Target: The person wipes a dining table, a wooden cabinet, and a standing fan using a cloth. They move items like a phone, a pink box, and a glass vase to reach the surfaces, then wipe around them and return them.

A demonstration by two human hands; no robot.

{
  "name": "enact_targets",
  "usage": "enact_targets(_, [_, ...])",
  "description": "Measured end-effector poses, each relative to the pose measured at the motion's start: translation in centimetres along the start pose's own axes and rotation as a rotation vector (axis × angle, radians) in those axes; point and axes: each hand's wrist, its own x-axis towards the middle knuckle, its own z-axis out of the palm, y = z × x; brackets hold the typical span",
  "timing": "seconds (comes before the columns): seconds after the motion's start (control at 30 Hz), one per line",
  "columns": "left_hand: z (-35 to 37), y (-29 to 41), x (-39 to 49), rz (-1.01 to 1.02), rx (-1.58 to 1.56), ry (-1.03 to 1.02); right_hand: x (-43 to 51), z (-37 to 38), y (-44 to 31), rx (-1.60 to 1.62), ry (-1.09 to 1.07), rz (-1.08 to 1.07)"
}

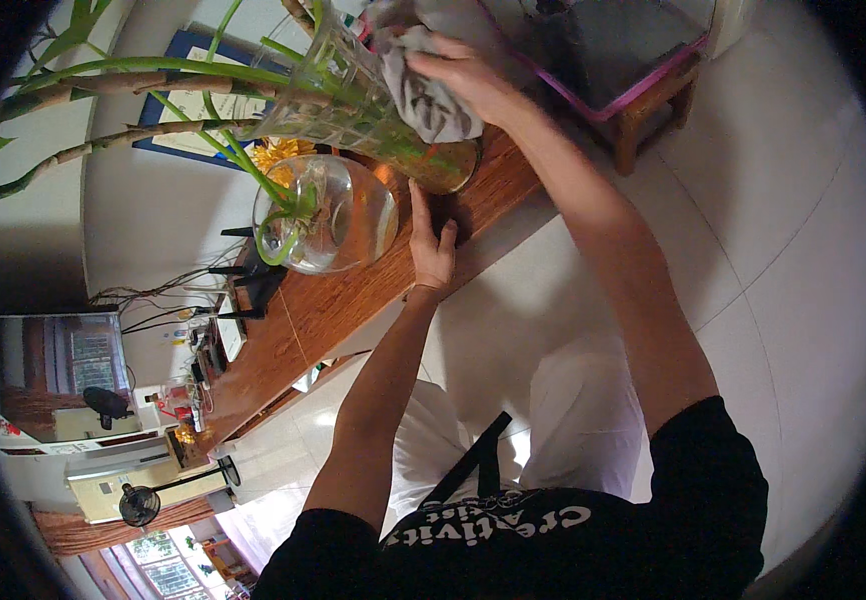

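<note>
My right hand (470, 79) grips a grey cloth (433, 105) and presses it against the side of a tall glass vase (358, 120). Thick green-brown plant stems (170, 84) stand in the vase, along with greenish water. Close to the vase's base is my left hand (433, 247), fingers apart and holding nothing; one fingertip reaches the base or stops just short of it. A round glass bowl (343, 217) with a green plant and roots in it sits left of that hand. Both vessels rest on a reddish-brown wooden cabinet top (350, 300).
Behind the bowl are a yellow flower (283, 157) and a blue-framed certificate (170, 127). A black router (256, 277), a white box (230, 330) and cables (155, 300) lie along the wall. A pink-edged wooden stool (628, 112) stands at the right. A television (50, 375) is farther left.
</note>
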Motion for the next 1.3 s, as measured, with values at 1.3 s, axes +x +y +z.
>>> enact_targets(1.3, [0.4, -0.3, -0.2, -0.008, -0.075, 0.120, -13.5, 3.5, 5.6, -1.190, -0.064, -0.432])
